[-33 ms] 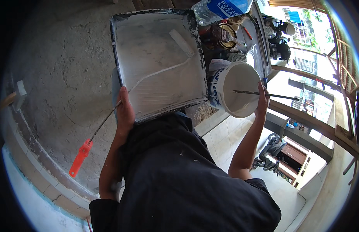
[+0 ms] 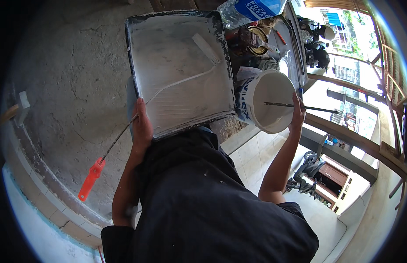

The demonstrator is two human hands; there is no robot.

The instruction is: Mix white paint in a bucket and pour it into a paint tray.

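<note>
A black-rimmed paint tray [image 2: 175, 50], coated in whitish paint, lies in front of me. My left hand [image 2: 143, 125] is closed on its near left edge, thumb on top by the wire of a paint roller. That roller's pale sleeve [image 2: 206, 49] rests inside the tray, and its orange handle [image 2: 91, 179] sticks out past my hand to the lower left. To the tray's right, a white bucket [image 2: 251, 103] is tilted with its mouth toward me. My right hand [image 2: 297, 115] grips the bucket's right rim, and a thin dark stick [image 2: 319, 108] crosses the mouth under those fingers.
Beyond the bucket are an open paint can [image 2: 258, 39] with a brush [image 2: 265, 45] across it and a red pen-like stick [image 2: 281, 37]. A clear bottle [image 2: 234, 16] with a blue label lies behind the tray. Rough grey concrete [image 2: 76, 83] spreads left; wooden beams [image 2: 344, 138] stand right.
</note>
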